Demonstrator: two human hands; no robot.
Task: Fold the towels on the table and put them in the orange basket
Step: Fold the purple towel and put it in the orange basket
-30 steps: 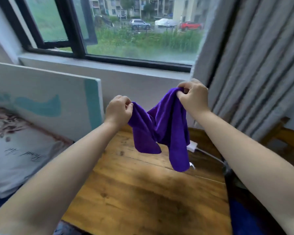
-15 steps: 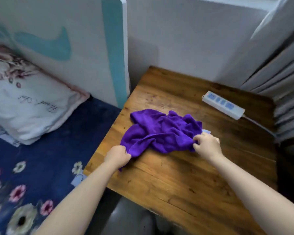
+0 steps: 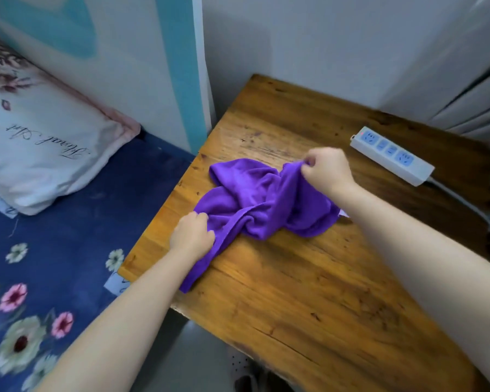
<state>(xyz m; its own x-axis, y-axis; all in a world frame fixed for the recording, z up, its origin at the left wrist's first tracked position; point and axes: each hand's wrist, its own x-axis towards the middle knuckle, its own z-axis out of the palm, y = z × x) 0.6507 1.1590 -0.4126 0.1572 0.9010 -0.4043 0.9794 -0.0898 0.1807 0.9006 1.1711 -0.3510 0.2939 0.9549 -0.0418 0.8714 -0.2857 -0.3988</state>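
Soft even daylight, faint shadows, mild motion blur, wide-angle bending at the edges

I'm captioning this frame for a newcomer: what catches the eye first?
A bright purple towel lies bunched on the wooden table, gripped by the left hand at its near edge and pinched by the right hand at its far side. A white power strip sits behind it, to the right.

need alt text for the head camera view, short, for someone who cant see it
Two bare hands work a crumpled purple towel on a worn wooden table: the left hand grips its near edge, the right hand pinches and lifts a far corner. A white power strip lies beyond; a floral pillow lies left.
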